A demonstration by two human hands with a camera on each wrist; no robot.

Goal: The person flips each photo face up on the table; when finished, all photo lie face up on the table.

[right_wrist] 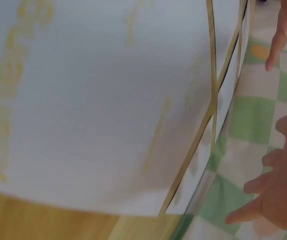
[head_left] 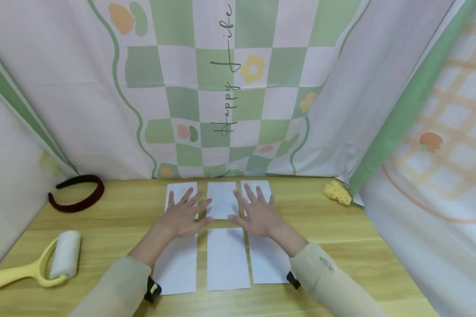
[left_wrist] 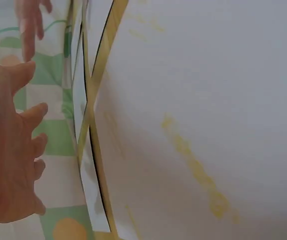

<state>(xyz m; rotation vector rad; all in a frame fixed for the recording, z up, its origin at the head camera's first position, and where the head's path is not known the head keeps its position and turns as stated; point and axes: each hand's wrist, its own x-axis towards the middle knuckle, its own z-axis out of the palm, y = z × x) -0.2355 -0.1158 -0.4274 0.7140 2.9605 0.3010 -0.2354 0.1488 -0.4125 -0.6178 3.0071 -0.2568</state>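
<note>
Backdrop: a curtain [head_left: 254, 26] in green and white checks, lettered "Happy Life" sideways, hangs behind the table [head_left: 123, 231], which has a wood-grain top.

Arms: two light sleeves, left sleeve [head_left: 115, 286] and right sleeve [head_left: 333, 281], enter from the near edge and reach forward over the table.

Paper: six white sheets [head_left: 228, 259] lie flat mid-table in two rows of three, narrow strips of wood between them. Back row sits near the curtain, front row toward the person. Wrist views show faint yellow marks on the near paper.

Left hand [head_left: 184, 216]: released, fingers spread, palm down, above the left sheets. Right hand [head_left: 258, 215]: likewise released and spread, above the right sheets. Both wrist views show the hands raised clear of the paper. The middle column lies between them, largely uncovered.

Side items: a lint roller [head_left: 65, 255], white roll on a yellow handle, lies at the left; its handle runs out of view. Behind it, a dark red headband [head_left: 79, 204] lies near the curtain. At the back right, a ruffled yellow hair tie [head_left: 337, 192] lies well apart from the sheets.
</note>
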